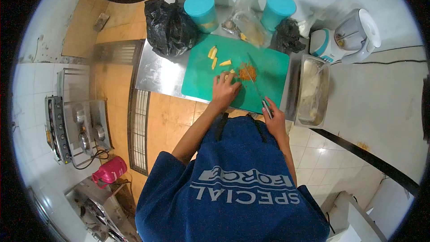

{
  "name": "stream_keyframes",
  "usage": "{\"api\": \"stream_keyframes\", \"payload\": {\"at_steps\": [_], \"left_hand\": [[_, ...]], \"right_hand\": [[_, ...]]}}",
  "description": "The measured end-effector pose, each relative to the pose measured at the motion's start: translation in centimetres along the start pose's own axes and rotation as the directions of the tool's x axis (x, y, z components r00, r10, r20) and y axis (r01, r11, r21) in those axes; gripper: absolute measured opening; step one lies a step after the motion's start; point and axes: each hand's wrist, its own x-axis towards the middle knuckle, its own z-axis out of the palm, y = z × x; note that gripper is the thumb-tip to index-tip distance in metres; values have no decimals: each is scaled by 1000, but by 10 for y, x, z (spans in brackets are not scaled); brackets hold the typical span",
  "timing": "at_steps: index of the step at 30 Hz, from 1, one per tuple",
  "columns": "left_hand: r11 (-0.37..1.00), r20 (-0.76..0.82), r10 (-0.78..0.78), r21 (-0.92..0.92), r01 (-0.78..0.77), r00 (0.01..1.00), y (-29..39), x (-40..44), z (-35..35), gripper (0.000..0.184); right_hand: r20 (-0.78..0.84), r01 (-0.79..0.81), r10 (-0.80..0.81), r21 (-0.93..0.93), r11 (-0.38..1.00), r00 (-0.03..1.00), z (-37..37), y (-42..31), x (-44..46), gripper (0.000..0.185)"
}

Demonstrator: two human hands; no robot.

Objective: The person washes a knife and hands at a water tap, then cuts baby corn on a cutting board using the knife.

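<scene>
A green cutting board (201,76) lies on a steel counter. On it, several pale yellow pieces (214,63) lie at the upper left, and a small heap of finely chopped orange bits (247,72) sits near the middle. My right hand (274,117) is wrapped round the dark handle of a knife (256,83), whose blade points up and away across the right of the heap. My left hand (225,88) rests at the board's near edge, its fingers bent over a yellow piece just left of the heap; whether they grip it is hard to tell.
Behind the board stand a black plastic bag (168,29), two turquoise-lidded containers (199,11) (277,11), clear bags (251,27) and a small black bag (288,36). A blender (354,36) and a steel tray (311,89) are at the right. A pink gas cylinder (110,170) stands lower left.
</scene>
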Motion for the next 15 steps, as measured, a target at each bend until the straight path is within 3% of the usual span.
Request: {"api": "stream_keyframes", "payload": {"at_steps": [2,7,15], "left_hand": [[1000,-6,5,15,-5,1000,2,5,1,20],[1000,-71,-7,-16,6,997,-1,8,7,26],[998,-94,-42,-51,38,995,-3,2,-3,28]], "right_hand": [[31,-40,40,18,999,999,0,0,0,48],[-38,58,-58,8,998,998,5,7,3,48],[9,-26,26,31,999,1000,-1,1,6,49]]}}
